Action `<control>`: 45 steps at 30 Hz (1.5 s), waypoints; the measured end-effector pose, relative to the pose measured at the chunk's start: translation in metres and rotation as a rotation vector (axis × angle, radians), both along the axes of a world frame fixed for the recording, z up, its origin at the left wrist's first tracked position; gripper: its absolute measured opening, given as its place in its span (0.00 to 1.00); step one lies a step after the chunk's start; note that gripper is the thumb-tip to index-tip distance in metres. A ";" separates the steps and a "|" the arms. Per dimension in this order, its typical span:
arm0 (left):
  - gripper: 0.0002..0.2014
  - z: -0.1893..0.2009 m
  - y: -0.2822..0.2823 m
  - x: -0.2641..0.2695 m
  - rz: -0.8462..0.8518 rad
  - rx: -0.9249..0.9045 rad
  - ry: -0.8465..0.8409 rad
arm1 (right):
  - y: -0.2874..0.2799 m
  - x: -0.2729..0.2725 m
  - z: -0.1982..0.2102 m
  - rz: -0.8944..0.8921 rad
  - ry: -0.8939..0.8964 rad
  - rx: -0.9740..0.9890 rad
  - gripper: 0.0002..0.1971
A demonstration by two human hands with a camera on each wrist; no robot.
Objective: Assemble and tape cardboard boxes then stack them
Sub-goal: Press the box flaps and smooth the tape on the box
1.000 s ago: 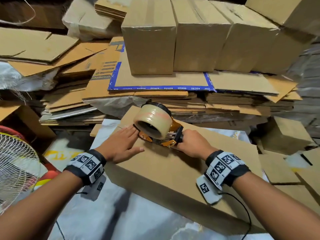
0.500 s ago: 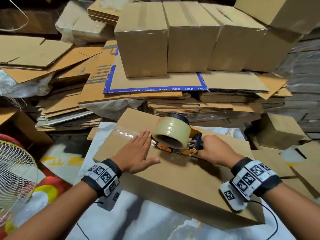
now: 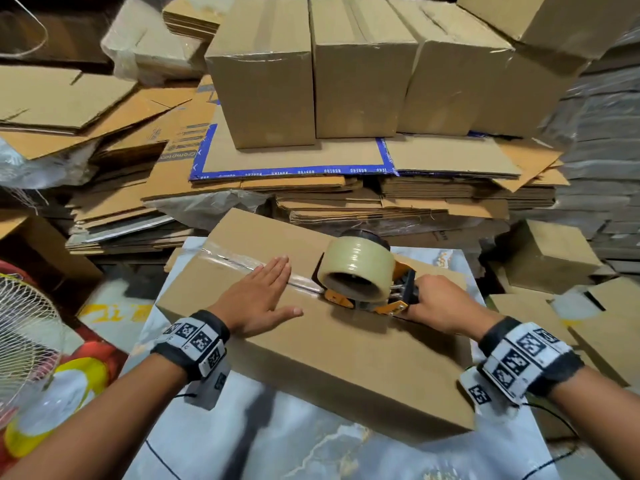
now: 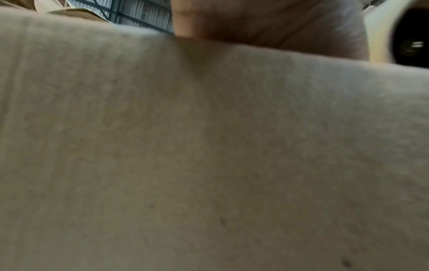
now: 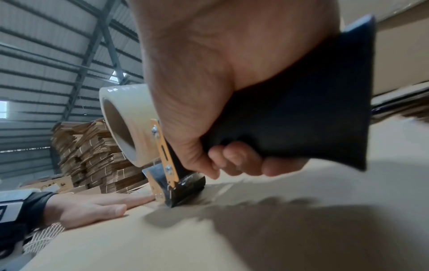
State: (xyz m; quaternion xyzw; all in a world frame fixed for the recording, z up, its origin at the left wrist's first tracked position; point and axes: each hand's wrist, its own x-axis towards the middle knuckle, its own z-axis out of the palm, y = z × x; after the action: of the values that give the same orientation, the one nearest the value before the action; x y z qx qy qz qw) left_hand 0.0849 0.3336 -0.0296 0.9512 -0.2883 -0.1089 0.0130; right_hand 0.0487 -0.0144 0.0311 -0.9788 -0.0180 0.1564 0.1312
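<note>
A brown cardboard box [image 3: 332, 355] lies on the pale sheet in front of me, its top seam partly covered by clear tape [image 3: 239, 263]. My left hand [image 3: 258, 299] lies flat on the box top with straight fingers, pressing beside the taped seam. My right hand [image 3: 438, 303] grips the black handle of an orange tape dispenser [image 3: 367, 275] that carries a roll of clear tape and rests on the seam. In the right wrist view the right hand [image 5: 232, 102] is wrapped round the tape dispenser [image 5: 169, 176], whose blade end touches the box [image 5: 209, 238]. The left wrist view is filled by the box [image 4: 209, 155].
Three taped boxes [image 3: 360, 71] stand in a row on stacks of flattened cardboard [image 3: 311, 188] behind the work area. More flat sheets [image 3: 69, 109] pile up at the left. A white fan grille [image 3: 24, 334] is at the lower left; small boxes [image 3: 550, 254] sit at the right.
My right hand has drawn the tape dispenser rightward along the seam, leaving clear tape behind it. My left hand has followed along the box top, still flat.
</note>
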 end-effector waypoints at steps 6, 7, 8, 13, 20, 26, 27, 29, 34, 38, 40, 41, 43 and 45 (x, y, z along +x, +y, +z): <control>0.53 0.000 -0.047 -0.024 0.058 -0.049 -0.012 | -0.020 -0.008 0.002 0.032 -0.038 0.011 0.15; 0.52 -0.002 -0.061 -0.028 0.021 -0.079 -0.018 | -0.020 -0.007 0.003 0.041 -0.044 0.003 0.15; 0.50 -0.005 -0.074 -0.032 -0.012 -0.105 -0.026 | -0.020 -0.006 0.005 0.051 -0.052 0.002 0.15; 0.42 -0.008 -0.099 -0.042 0.014 -0.151 -0.084 | -0.022 -0.009 0.007 0.121 -0.047 0.038 0.12; 0.48 -0.005 -0.102 -0.043 0.066 0.018 -0.016 | -0.093 -0.028 0.005 0.095 0.008 0.090 0.16; 0.51 0.003 -0.151 -0.072 0.143 -0.001 0.008 | -0.115 -0.046 -0.019 0.032 -0.006 0.158 0.15; 0.51 -0.001 -0.163 -0.077 0.112 -0.019 0.002 | -0.117 -0.045 -0.023 0.020 -0.009 0.179 0.14; 0.53 -0.011 -0.182 -0.083 0.077 -0.054 -0.013 | -0.118 -0.045 -0.027 0.012 -0.008 0.209 0.13; 0.50 -0.019 -0.172 -0.068 0.120 -0.110 -0.042 | -0.107 -0.043 -0.017 0.018 0.013 0.205 0.16; 0.46 -0.013 -0.151 -0.047 0.098 -0.165 -0.051 | -0.087 -0.021 -0.017 0.050 0.000 0.216 0.14; 0.47 -0.010 -0.144 -0.038 0.106 -0.142 -0.037 | -0.078 -0.012 -0.015 0.057 -0.017 0.242 0.15; 0.47 -0.009 -0.141 -0.035 0.106 -0.138 -0.034 | -0.075 -0.010 -0.014 0.061 -0.017 0.252 0.14; 0.47 -0.011 -0.137 -0.031 0.101 -0.131 -0.035 | -0.076 -0.008 -0.010 0.082 -0.019 0.246 0.11; 0.48 -0.014 -0.135 -0.030 0.111 -0.104 -0.034 | -0.088 -0.011 -0.007 0.107 -0.030 0.228 0.11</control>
State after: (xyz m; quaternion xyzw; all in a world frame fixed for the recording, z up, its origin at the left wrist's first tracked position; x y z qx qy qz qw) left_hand 0.0547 0.1983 -0.0439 0.9656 -0.2404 -0.0765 0.0636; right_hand 0.0379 -0.1025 0.0242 -0.9575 -0.0898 0.1452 0.2326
